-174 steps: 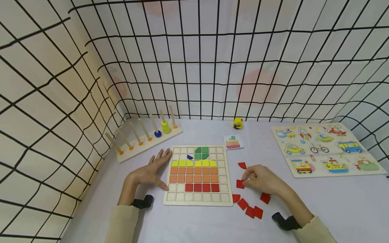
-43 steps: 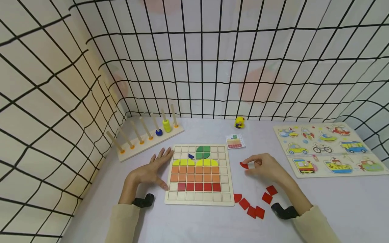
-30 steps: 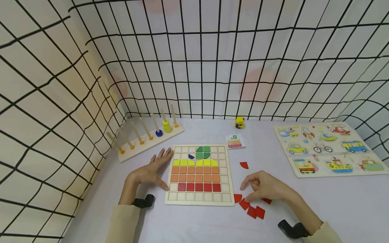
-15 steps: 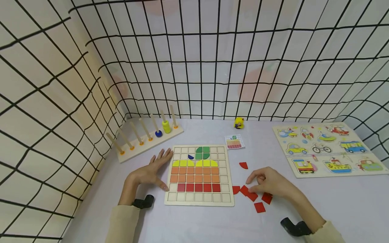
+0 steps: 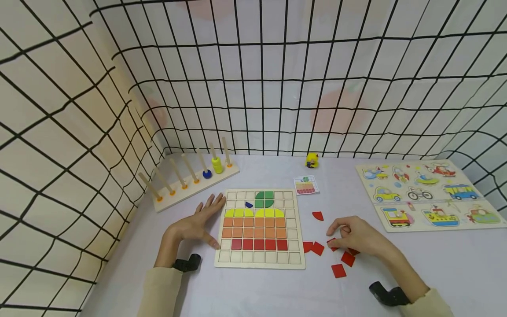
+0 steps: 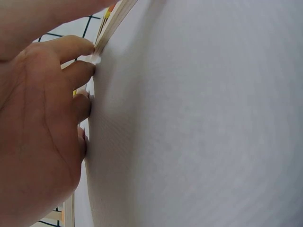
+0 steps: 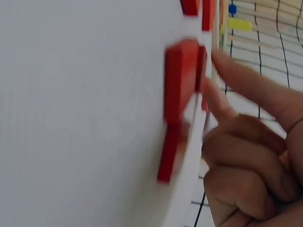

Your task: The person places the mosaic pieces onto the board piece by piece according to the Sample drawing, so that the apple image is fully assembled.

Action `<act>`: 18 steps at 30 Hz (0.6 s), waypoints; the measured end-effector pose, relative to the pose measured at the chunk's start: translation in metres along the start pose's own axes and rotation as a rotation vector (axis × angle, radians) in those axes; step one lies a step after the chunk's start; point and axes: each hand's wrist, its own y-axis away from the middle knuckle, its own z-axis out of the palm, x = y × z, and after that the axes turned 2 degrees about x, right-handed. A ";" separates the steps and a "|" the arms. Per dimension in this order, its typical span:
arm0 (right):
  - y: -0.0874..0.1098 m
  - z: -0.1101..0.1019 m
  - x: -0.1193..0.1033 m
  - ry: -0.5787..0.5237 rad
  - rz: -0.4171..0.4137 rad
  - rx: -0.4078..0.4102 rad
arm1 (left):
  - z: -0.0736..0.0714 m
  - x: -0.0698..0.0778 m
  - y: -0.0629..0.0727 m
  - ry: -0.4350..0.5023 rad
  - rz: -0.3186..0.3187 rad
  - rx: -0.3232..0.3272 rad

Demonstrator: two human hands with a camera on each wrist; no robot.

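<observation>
My left hand (image 5: pixel 194 226) lies spread along the left edge of the wooden grid board (image 5: pixel 259 259), its thumb and fingertips touching the rim. Coloured tiles on the board form green, yellow and orange areas above a row of red squares (image 5: pixel 259 244). Right of the board, my right hand (image 5: pixel 358 237) touches a red square tile (image 5: pixel 332 245) with its thumb; the index finger is extended apart from the thumb. Other red squares (image 5: pixel 338 270) lie around it, one partly hidden under the hand. Two red quarter-circle tiles lie nearby, one (image 5: pixel 318 216) farther back, one (image 5: pixel 307 247) against the board.
Behind the board lies a small pattern card (image 5: pixel 306 185). A wooden peg stand (image 5: pixel 196 187) with blue and yellow beads stands at back left. A yellow toy duck (image 5: pixel 312 160) sits at the back, and a vehicle puzzle board (image 5: pixel 428 196) lies right. Black netting surrounds the table.
A red square has joined the left end of the board's red row. My right hand let go of the far quarter-circle, then slid red tiles apart beside the board. My left hand stayed put.
</observation>
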 end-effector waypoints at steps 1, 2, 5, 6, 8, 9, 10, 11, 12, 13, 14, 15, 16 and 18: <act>0.001 -0.002 0.001 -0.003 -0.008 -0.007 | 0.000 0.000 0.000 -0.001 -0.004 0.000; 0.001 -0.004 0.003 -0.008 -0.015 -0.018 | -0.001 0.001 0.000 -0.002 -0.007 -0.001; 0.003 -0.009 0.007 -0.022 -0.028 -0.055 | -0.001 0.001 0.000 -0.003 -0.013 -0.003; 0.003 -0.011 0.008 -0.024 -0.033 -0.062 | -0.001 0.001 -0.001 -0.003 -0.018 -0.005; 0.003 -0.012 0.011 -0.023 -0.033 -0.062 | -0.001 0.001 -0.001 -0.004 -0.022 -0.008; 0.003 -0.013 0.012 -0.023 -0.032 -0.058 | -0.001 0.001 -0.001 -0.005 -0.024 -0.009; 0.003 -0.013 0.013 -0.021 -0.033 -0.052 | -0.001 0.001 -0.002 -0.003 -0.022 -0.008; 0.003 -0.014 0.014 -0.020 -0.034 -0.048 | -0.001 0.001 -0.002 -0.008 -0.025 -0.008; 0.003 -0.015 0.015 -0.018 -0.037 -0.044 | 0.000 0.000 -0.002 -0.012 -0.023 -0.006; 0.004 -0.015 0.015 -0.016 -0.041 -0.039 | 0.000 0.001 -0.002 -0.014 -0.020 -0.006; 0.004 -0.016 0.016 -0.013 -0.046 -0.034 | 0.000 0.001 -0.002 -0.014 -0.015 -0.004; 0.004 -0.016 0.016 -0.007 -0.049 -0.028 | 0.000 0.001 -0.002 -0.014 -0.012 -0.004; 0.003 -0.017 0.016 0.005 -0.047 -0.020 | 0.000 0.001 -0.001 -0.014 -0.010 -0.003; 0.002 -0.016 0.015 0.036 -0.044 0.001 | 0.000 0.001 -0.001 -0.016 -0.012 -0.004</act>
